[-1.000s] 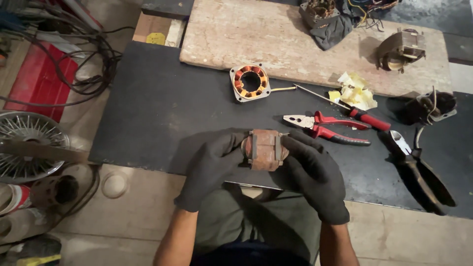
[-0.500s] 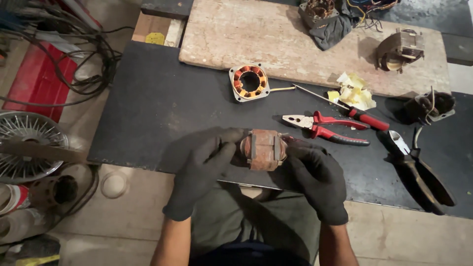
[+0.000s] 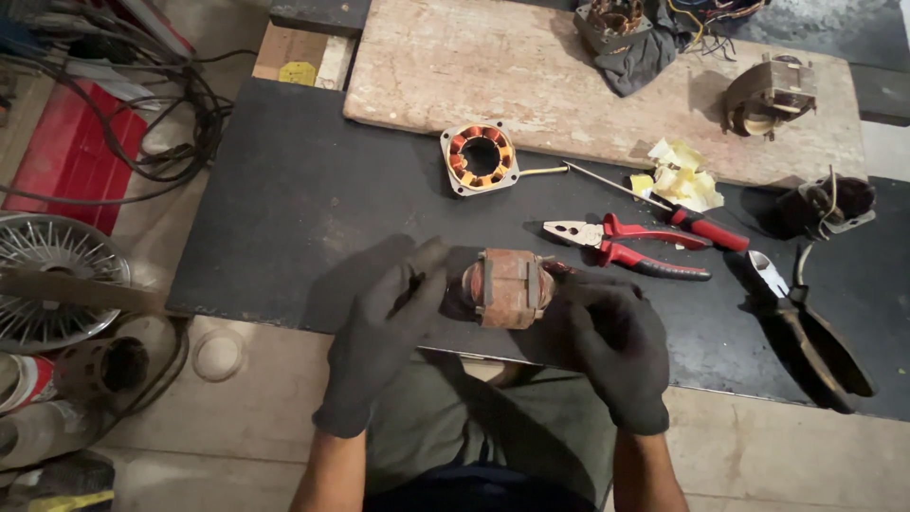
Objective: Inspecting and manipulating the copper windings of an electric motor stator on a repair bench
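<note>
I am watching from the head camera as two black-gloved hands are working a rusty wound motor core [image 3: 509, 287] just above the near edge of the dark mat [image 3: 284, 218]. The right hand [image 3: 611, 356] is gripping the core from its right end, fingers wrapped close around it, while the left hand [image 3: 384, 327] is spreading, its fingers fanned out and only its fingertips seeming to touch the core's left end. A second ago both hands were cupping the piece tightly from either side; now the left one is loosening and sliding off, so more of the copper-and-rust body is showing, which suggests to me the piece is being turned or re-gripped rather than set down. Beyond it, a square stator [image 3: 480, 157] with orange coils is lying by the pale stone slab [image 3: 569, 76], with red-handled pliers [image 3: 626, 246], a red-handled screwdriver [image 3: 664, 209] and dark shears [image 3: 806, 322] off to the right. The core's far end is hiding behind the right palm, and I cannot tell whether the left fingertips are truly pressing on it.
</note>
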